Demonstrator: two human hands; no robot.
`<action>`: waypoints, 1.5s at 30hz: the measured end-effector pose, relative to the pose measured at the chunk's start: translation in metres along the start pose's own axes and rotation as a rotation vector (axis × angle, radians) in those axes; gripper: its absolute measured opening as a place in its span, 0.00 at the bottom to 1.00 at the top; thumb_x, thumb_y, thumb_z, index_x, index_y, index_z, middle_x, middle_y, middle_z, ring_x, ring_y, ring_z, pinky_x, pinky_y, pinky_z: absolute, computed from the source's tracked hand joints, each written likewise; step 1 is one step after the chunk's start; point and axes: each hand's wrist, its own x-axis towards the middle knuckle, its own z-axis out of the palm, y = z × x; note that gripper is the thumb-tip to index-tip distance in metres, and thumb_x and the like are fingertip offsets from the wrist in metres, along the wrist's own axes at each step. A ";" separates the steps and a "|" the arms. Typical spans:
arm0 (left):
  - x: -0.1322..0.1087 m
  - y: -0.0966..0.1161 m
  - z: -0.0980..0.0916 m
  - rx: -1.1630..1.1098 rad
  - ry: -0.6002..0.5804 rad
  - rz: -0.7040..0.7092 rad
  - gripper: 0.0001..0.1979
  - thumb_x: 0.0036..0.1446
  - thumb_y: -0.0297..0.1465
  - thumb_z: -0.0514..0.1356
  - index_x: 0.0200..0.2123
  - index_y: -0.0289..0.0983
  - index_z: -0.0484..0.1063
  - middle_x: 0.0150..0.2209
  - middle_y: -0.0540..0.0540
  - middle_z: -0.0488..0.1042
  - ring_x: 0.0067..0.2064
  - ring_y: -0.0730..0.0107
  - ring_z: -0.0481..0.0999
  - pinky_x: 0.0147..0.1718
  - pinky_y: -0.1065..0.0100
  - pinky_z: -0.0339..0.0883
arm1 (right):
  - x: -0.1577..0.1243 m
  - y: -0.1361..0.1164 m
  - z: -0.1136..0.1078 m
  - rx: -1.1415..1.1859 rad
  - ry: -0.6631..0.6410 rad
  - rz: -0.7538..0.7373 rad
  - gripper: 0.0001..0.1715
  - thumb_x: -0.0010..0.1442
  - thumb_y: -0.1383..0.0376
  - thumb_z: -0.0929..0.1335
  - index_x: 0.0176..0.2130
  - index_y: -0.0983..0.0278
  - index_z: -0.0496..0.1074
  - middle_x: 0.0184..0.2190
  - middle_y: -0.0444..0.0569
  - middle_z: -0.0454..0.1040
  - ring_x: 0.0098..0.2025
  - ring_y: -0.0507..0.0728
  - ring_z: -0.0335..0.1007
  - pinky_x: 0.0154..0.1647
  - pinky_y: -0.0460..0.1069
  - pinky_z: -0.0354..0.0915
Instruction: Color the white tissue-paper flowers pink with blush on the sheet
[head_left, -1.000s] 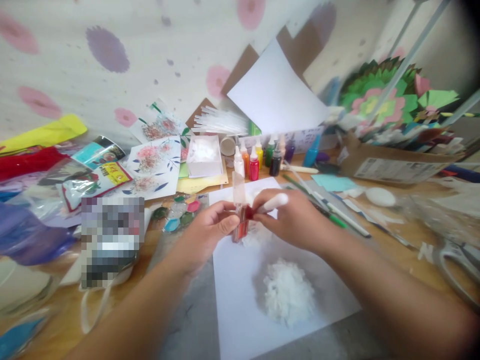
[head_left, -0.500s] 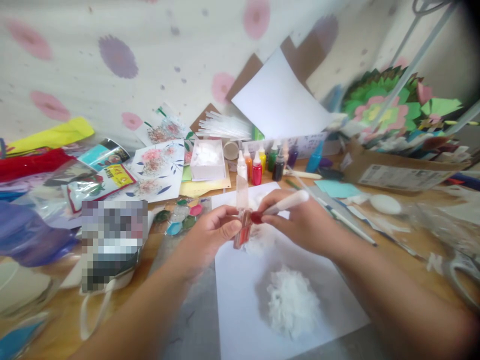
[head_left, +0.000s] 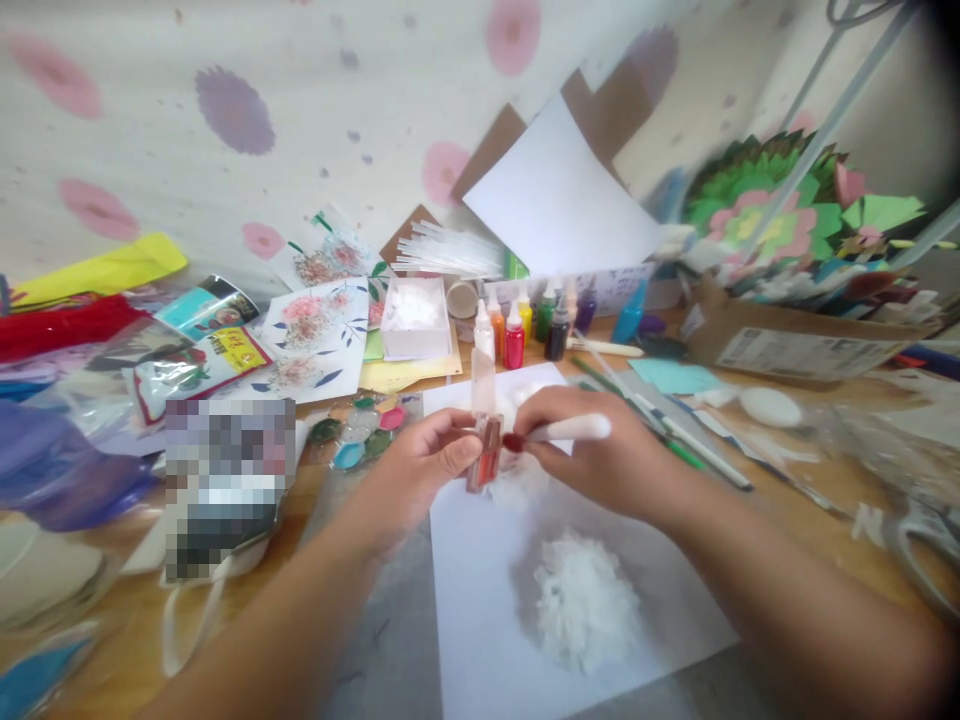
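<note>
My left hand [head_left: 424,470] is closed around a small clear tube [head_left: 484,440] with orange-red liquid in its lower part, held upright over a white sheet of paper [head_left: 487,620]. My right hand [head_left: 600,455] pinches a white-handled tool with a red tip [head_left: 559,432], and the red tip touches the tube's side. A fluffy white tuft [head_left: 589,600] lies on the sheet below both hands.
A row of small colour bottles [head_left: 525,325] and a white box [head_left: 414,318] stand behind the sheet. A paint palette [head_left: 360,430] lies to the left, flower cards [head_left: 311,335] beyond it. Pens [head_left: 675,430] and scissors [head_left: 919,545] lie right; a cardboard box [head_left: 787,335] holds paper flowers.
My right hand has tilted the white handle from pointing up-right to nearly level, the red tip staying at the tube. My left hand has hardly moved.
</note>
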 end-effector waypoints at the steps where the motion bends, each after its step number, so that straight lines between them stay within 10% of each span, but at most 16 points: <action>1: 0.000 0.000 0.000 -0.017 0.001 -0.005 0.21 0.55 0.44 0.61 0.47 0.37 0.71 0.42 0.43 0.75 0.40 0.64 0.72 0.39 0.64 0.62 | 0.000 -0.001 0.000 0.015 0.027 0.004 0.12 0.50 0.79 0.66 0.32 0.63 0.71 0.29 0.43 0.75 0.32 0.51 0.70 0.33 0.45 0.62; 13: 0.001 0.000 0.003 -0.159 0.044 -0.029 0.21 0.53 0.43 0.63 0.45 0.35 0.72 0.41 0.41 0.76 0.40 0.63 0.74 0.40 0.63 0.65 | -0.005 -0.003 0.007 -0.132 -0.024 -0.067 0.10 0.50 0.78 0.66 0.30 0.65 0.70 0.27 0.46 0.74 0.31 0.53 0.69 0.31 0.46 0.62; 19: 0.001 -0.001 0.006 -0.146 0.034 -0.020 0.20 0.54 0.44 0.63 0.44 0.36 0.72 0.36 0.45 0.75 0.36 0.68 0.73 0.38 0.66 0.64 | -0.004 -0.010 0.002 0.013 0.205 -0.065 0.04 0.55 0.72 0.68 0.32 0.64 0.71 0.31 0.46 0.76 0.34 0.52 0.71 0.35 0.47 0.64; 23: 0.002 -0.001 0.006 -0.114 0.043 -0.015 0.19 0.54 0.43 0.63 0.42 0.36 0.73 0.32 0.47 0.74 0.33 0.69 0.71 0.37 0.66 0.63 | -0.003 -0.010 0.006 -0.055 0.042 -0.060 0.08 0.54 0.76 0.67 0.31 0.63 0.71 0.29 0.45 0.76 0.34 0.53 0.70 0.35 0.47 0.63; 45: 0.001 0.001 0.007 -0.064 -0.014 0.003 0.17 0.56 0.43 0.61 0.42 0.36 0.72 0.30 0.48 0.71 0.31 0.71 0.67 0.35 0.68 0.61 | -0.002 -0.010 0.002 0.023 0.064 0.023 0.05 0.55 0.72 0.68 0.32 0.62 0.71 0.30 0.45 0.76 0.33 0.53 0.71 0.34 0.47 0.64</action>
